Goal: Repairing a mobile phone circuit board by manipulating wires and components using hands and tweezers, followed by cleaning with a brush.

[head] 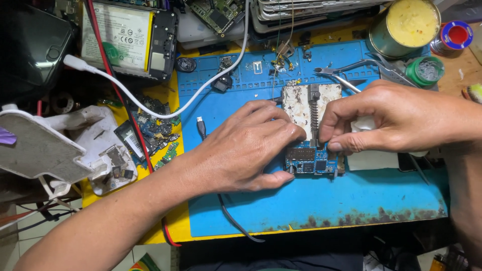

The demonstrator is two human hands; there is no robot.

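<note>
A small blue circuit board (310, 159) with a dirty white metal plate (301, 103) on its far part lies on a blue work mat (326, 200). My left hand (246, 148) rests on the mat, its fingers holding the board's left edge. My right hand (386, 118) comes in from the right and pinches the board's upper right part with thumb and forefinger. A dark ribbed strip (315, 118) runs down the plate between my two hands.
Tweezers and cutters (346, 68) lie behind my right hand. At the back right stand a yellow paste tin (406, 25) and small pots (426, 70). A white cable (150, 103), a black cable (202, 128), an opened phone (128, 37) and loose parts (155, 133) lie left.
</note>
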